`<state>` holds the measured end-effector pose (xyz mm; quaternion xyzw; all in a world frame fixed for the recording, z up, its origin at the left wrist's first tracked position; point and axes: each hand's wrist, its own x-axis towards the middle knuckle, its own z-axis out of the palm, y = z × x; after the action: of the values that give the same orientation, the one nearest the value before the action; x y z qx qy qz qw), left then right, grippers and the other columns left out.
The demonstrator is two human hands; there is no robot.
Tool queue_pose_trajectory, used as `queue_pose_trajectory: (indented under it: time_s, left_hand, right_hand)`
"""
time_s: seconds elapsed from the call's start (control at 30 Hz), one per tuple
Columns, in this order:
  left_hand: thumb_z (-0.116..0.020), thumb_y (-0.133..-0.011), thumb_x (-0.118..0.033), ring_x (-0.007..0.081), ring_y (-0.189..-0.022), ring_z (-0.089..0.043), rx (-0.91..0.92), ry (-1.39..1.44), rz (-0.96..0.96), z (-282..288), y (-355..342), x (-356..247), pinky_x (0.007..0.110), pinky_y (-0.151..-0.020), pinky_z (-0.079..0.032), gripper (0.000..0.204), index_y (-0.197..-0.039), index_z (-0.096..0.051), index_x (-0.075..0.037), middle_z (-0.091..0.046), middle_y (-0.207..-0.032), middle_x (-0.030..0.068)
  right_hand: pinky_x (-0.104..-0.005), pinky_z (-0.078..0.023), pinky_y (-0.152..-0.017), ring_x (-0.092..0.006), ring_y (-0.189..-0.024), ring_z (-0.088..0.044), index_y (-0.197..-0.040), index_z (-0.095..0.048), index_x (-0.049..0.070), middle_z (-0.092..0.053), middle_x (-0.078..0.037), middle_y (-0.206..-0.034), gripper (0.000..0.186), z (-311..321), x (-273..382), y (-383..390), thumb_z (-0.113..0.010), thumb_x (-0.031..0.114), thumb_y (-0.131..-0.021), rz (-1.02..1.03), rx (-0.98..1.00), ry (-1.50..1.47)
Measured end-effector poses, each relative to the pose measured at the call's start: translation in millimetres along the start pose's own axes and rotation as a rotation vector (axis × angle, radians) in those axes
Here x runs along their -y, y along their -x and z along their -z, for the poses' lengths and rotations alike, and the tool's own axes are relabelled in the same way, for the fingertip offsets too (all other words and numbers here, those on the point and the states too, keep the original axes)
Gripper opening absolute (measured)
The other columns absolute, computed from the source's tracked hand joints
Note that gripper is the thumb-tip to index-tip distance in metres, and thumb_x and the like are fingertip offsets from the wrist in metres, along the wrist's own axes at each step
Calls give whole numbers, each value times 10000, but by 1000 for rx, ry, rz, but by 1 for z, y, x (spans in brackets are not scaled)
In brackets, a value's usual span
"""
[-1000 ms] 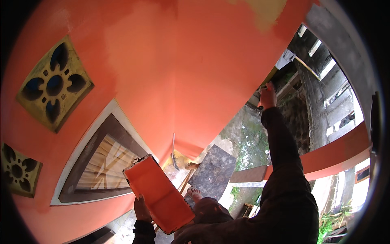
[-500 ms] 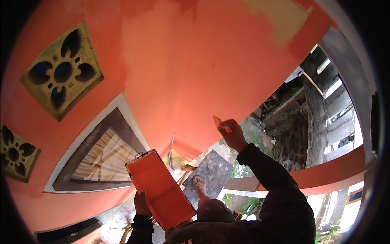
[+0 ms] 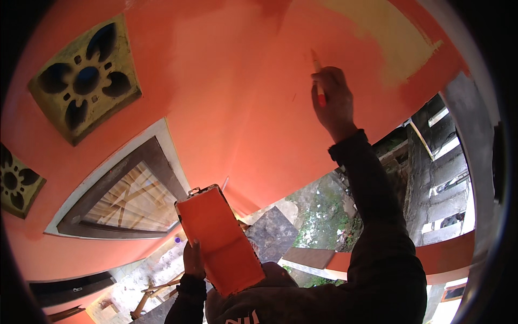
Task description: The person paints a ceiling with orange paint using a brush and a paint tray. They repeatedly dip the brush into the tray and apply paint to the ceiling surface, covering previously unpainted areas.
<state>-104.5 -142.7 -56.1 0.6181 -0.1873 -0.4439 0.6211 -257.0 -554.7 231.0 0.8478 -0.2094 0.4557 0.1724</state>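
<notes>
My right hand (image 3: 336, 98) is raised against the coral-orange wall (image 3: 243, 97), closed round the handle of a paintbrush (image 3: 317, 67), whose tip points up at the wall; I cannot tell whether it touches. A yellowish patch (image 3: 391, 32) of wall with rough edges is to the right of the brush. My left hand (image 3: 195, 258) grips the side of a long paint tray (image 3: 222, 229) coated in orange paint, held low in front of my body, its fingers partly hidden.
Two yellow pierced ornamental blocks (image 3: 84, 94) and a brown-framed window (image 3: 132, 202) are on the left. Below are a dark slab (image 3: 272, 232) and wooden poles (image 3: 151, 297). An orange ledge (image 3: 442, 256) curves along the right, with mossy ground (image 3: 318, 221) beside it.
My right hand has swung up and leftward from the wall's right edge onto the orange surface, brush now upright. The tray in my left hand shifts slightly; the view has moved.
</notes>
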Motion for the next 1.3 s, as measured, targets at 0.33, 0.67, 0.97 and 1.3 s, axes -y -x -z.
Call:
queue_pose_trajectory:
  time_s: [0.33, 0.67, 0.97, 1.3]
  left_hand:
    - [-441, -1072, -565, 212, -1128, -638, 46, 4, -37, -38, -28, -25, 364, -965, -499, 686, -1359, -551, 47, -666, -1249, 136]
    - [-364, -1084, -594, 203, -1103, -643, 141, 33, -76, -45, -41, -38, 359, -958, -506, 730, -1377, -538, 51, -669, -1222, 130]
    - [-339, -1086, -608, 135, -839, -508, 167, -23, -78, -54, -33, -27, 331, -760, -449, 703, -1218, -584, 37, -590, -949, 49]
    - [-289, -1098, -596, 173, -1123, -512, 275, -31, -52, -48, -21, -43, 345, -956, -442, 687, -1331, -513, 11, -556, -1216, 75]
  right_hand:
    - [-281, -518, -733, -118, -841, -634, -1003, -652, 17, -655, -41, -918, 116, 96, 110, 127, -709, -20, -909, -831, 306, -850]
    - [-342, -544, -801, -207, -902, -704, -975, -667, 26, -708, -100, -956, 95, 107, 192, 138, -729, 24, -903, -719, 1052, -1082]
    - [-426, -536, -847, -305, -970, -668, -996, -661, 83, -689, -65, -1039, 118, 81, 178, 130, -678, 119, -885, -272, 618, -707]
    - [-406, -506, -908, -243, -1006, -637, -990, -667, 133, -663, -30, -1104, 280, 115, 199, 187, -698, 71, -719, 164, 774, -601]
